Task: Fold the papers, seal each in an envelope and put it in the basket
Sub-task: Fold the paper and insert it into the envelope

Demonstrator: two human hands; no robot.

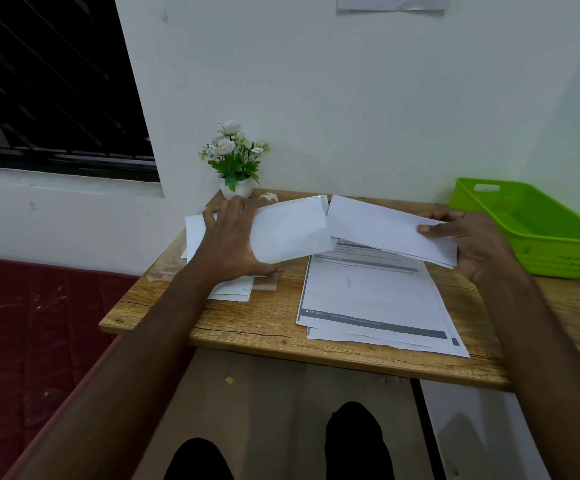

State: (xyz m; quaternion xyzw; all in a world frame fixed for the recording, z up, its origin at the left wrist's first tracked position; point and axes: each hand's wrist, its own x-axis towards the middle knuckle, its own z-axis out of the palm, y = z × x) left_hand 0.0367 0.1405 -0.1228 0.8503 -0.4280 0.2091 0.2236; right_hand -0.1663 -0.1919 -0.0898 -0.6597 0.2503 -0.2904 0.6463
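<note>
Knees [351, 441] of the seated person show at the near edge, below the wooden table [247, 327]. Printed sheets [375, 299] lie stacked just beyond that edge, flat and unfolded, evidently awaiting their turn. Above the stack's far end, the right hand [472, 244] pinches a folded paper [389, 230], thumb on top and fingers beneath, its free end pointed leftward at the envelope [292, 230]. The left hand [233, 237] grips that envelope by its left end, lifted off the table with the open mouth facing the paper; judged, this alignment is for insertion, not yet begun, the two items almost meeting. Beneath the left hand rests a pile of spare envelopes [226, 289]. At far right, a green basket [538, 251] stands apparently empty, within the right hand's reach for deposit. Farthest back, a flower pot [235, 161] sits against the wall.
</note>
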